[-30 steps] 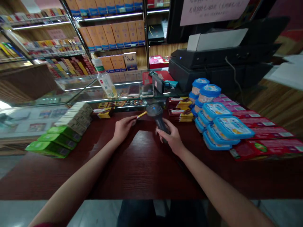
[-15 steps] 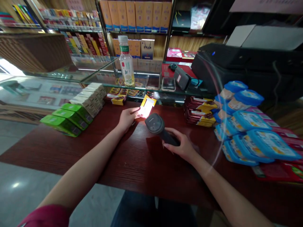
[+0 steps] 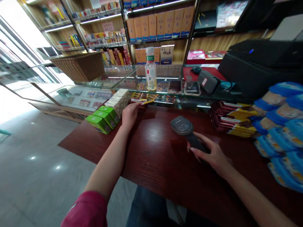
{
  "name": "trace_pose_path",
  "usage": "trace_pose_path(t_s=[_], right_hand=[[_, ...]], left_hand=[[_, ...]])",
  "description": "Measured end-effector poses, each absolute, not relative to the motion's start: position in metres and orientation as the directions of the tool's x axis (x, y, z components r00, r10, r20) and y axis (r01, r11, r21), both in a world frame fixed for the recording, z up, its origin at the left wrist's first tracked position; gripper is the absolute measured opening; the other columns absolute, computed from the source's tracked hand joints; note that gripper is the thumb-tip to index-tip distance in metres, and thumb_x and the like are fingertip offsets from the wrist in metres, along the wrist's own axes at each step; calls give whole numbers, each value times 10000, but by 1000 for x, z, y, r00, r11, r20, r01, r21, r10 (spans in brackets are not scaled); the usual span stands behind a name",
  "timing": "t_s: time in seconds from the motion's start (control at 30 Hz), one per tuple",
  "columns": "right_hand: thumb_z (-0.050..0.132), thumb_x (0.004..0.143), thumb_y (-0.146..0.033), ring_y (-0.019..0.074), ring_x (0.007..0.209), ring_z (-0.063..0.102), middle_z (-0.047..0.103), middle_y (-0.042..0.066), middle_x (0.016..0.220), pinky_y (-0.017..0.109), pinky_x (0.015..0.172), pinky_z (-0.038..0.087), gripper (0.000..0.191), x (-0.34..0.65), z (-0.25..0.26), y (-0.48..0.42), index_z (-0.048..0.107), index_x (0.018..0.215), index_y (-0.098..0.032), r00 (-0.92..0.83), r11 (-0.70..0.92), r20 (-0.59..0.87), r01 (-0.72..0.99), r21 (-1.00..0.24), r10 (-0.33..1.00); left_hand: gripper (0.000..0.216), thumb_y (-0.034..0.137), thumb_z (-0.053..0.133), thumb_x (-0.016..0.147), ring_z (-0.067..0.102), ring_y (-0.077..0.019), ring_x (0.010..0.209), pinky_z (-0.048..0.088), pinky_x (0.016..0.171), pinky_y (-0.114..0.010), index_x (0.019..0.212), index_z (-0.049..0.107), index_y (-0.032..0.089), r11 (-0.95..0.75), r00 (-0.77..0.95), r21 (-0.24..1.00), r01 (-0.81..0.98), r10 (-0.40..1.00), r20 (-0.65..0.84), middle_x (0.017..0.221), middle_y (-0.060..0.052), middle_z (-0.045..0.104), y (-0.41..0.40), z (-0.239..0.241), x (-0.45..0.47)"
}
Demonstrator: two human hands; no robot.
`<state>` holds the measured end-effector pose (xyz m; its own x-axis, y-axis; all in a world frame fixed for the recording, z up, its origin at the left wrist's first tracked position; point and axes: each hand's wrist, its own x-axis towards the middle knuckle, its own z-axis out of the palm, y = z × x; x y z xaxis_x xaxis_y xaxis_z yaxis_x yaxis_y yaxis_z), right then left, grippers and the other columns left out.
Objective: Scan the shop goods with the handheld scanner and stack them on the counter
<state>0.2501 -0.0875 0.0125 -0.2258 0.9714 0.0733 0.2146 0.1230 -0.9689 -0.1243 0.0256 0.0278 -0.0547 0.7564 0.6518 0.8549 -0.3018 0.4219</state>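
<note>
My left hand (image 3: 130, 114) pinches a thin yellow packet (image 3: 147, 102) and holds it flat and edge-on over the stack of similar packets (image 3: 139, 96) at the back of the dark red counter (image 3: 151, 157). My right hand (image 3: 211, 153) is wrapped round the handle of a dark grey barcode scanner (image 3: 184, 128). The scanner's head points away from me and sits low over the counter.
Green boxes (image 3: 100, 118) and pale cartons (image 3: 118, 100) lie left of my left hand. Brown and yellow bars (image 3: 232, 118) and blue tubs (image 3: 279, 126) fill the right. A glass case (image 3: 163, 85) behind carries a bottle (image 3: 150, 69) and a black printer (image 3: 262, 67).
My left hand has carried the yellow packet from in front of the scanner back to the stack by the glass case. The scanner's light no longer falls on it. My view has swung left.
</note>
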Motion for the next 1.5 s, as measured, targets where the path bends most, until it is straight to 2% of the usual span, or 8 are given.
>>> trace_pose_path(t_s=[0.33,0.47,0.6,0.83,1.03,1.13,1.27,1.5], right_hand=[[843,770,-506,323,912,797,813,107,1016,499,892,647,639,251,2,-82,712,1325,-219,-214,134,81,248,-960,973],[827,794,-463,314,933,793,813,99,1028,498,922,636,592,246,14,-89,708,1320,-219,-181,106,61,252,-962,982],[828,792,-443,317,891,792,811,97,985,490,850,651,566,243,19,-93,711,1301,-225,-152,80,47,218,-973,987],[835,758,-514,286,737,760,804,104,934,433,658,637,622,247,5,-83,711,1286,-209,-85,90,74,205,-975,994],[812,773,-480,288,872,772,793,116,1026,461,817,643,625,238,14,-85,669,1306,-187,131,177,220,279,-944,967],[809,765,-459,303,993,760,761,143,1150,485,905,625,665,236,20,-83,624,1339,-180,337,274,379,320,-907,862],[763,787,-443,312,979,746,717,176,1173,514,919,612,804,248,22,-78,482,1475,-137,549,317,435,301,-899,714],[618,944,-433,354,1195,689,671,185,1278,502,907,623,777,269,13,-68,298,1623,-232,444,395,491,294,-870,750]], left_hand=[[449,29,439,991,576,-258,1427,459,1201,-427,1335,704,141,-117,-63,278,953,823,564,1448,-160,672,44,13,-140],[554,120,537,973,413,-324,1552,345,1275,-499,1526,527,77,-75,-24,166,983,848,529,1629,-211,476,36,17,-123],[561,241,519,1017,469,-315,1513,348,1272,-472,1560,493,101,-54,-3,108,993,886,464,1617,-182,504,25,20,-99],[667,278,531,1013,352,-326,1587,348,1274,-487,1621,372,54,9,-45,98,995,924,379,1703,-200,349,31,11,-99],[704,265,555,987,326,-356,1595,310,1294,-520,1612,361,6,-4,-48,129,992,916,399,1697,-251,328,36,9,-102],[648,242,520,1001,327,-339,1597,288,1313,-496,1588,400,-3,-106,26,141,984,877,480,1682,-252,364,31,13,-83],[552,226,468,1031,398,-279,1568,317,1313,-447,1554,476,51,-459,337,112,881,777,531,1637,-202,469,19,18,-23],[568,257,505,1045,378,-232,1579,359,1297,-426,1601,435,162,-830,696,113,547,525,490,1664,-141,448,6,24,126]])
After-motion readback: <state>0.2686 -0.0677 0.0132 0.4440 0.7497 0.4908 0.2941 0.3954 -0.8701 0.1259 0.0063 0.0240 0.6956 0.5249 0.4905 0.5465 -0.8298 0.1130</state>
